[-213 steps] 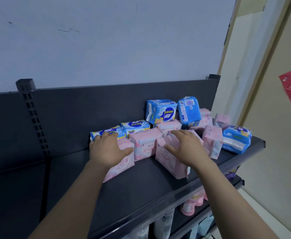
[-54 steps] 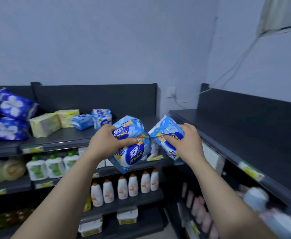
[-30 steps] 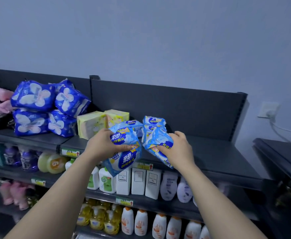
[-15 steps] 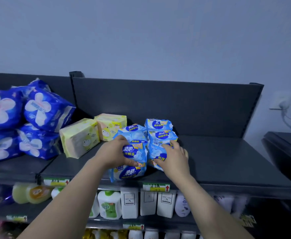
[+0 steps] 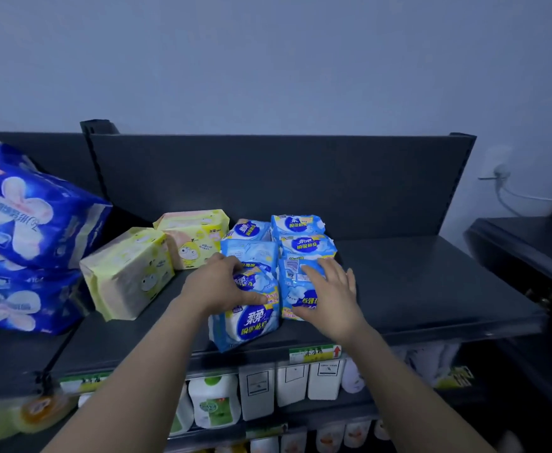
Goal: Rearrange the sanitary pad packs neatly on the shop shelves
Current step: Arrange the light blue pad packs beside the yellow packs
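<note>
On a dark grey metal shelf [image 5: 415, 289], the left hand [image 5: 219, 286] curls around a light blue plastic pad pack [image 5: 251, 322] at the front edge. The right hand [image 5: 330, 295] lies flat, fingers straight, on a second light blue pack [image 5: 292, 282] touching it, in front of matching packs [image 5: 307, 246].

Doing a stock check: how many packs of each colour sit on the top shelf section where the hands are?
Light blue packs: 6, one gripped by the left hand, one under the right hand
Yellow packs: 2
Total: 8
</note>
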### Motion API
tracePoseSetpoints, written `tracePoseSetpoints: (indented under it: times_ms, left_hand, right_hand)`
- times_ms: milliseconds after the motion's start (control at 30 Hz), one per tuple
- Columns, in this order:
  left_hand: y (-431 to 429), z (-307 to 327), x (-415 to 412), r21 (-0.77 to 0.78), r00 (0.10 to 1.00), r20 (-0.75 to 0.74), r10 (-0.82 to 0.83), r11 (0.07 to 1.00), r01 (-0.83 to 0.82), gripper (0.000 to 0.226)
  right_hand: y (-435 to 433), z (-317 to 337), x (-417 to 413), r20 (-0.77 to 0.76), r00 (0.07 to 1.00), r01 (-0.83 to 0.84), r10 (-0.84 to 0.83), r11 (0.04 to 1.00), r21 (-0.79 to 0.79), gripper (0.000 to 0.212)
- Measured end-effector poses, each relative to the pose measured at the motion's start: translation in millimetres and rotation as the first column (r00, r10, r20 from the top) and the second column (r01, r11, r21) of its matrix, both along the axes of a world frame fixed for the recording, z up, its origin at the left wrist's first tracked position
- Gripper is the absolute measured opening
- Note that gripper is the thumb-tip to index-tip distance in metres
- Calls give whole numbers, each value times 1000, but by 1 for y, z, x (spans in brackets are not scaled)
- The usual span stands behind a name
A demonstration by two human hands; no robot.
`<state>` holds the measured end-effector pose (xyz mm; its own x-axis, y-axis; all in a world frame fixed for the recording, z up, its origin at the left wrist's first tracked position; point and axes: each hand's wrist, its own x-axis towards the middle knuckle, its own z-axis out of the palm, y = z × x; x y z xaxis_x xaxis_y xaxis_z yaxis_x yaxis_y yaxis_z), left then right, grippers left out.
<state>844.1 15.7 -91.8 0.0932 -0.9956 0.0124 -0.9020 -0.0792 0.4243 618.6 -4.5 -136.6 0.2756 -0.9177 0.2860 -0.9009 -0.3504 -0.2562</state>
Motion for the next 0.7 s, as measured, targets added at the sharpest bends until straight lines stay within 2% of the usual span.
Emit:
tracePoseSetpoints:
  times_ms: [133,367,500,567,700]
  left_hand:
    - [4,7,3,8,999,-4,-43,999,43,92]
    - [22,18,-16,-214,990,90,-112,968,129,68]
    - [34,13,-41,-272,971,100,-219,932,238,62]
    - [40,8,-57,-306,955,92,-283,904,298,59]
    - [55,2,-101,-334,907,54,-417,849,410,52]
  right_hand:
    - [9,8,0,54,998,35,-36,999,22,74]
    - [35,18,-4,144,986,92,-84,995,-48,59]
    - [54,20,-25,178,977,138,-114,982,-127,57]
    - [68,19,-41,159,975,171,-154,980,-98,58]
    - [111,11,-80,224,943,262,-247,964,-39,59]
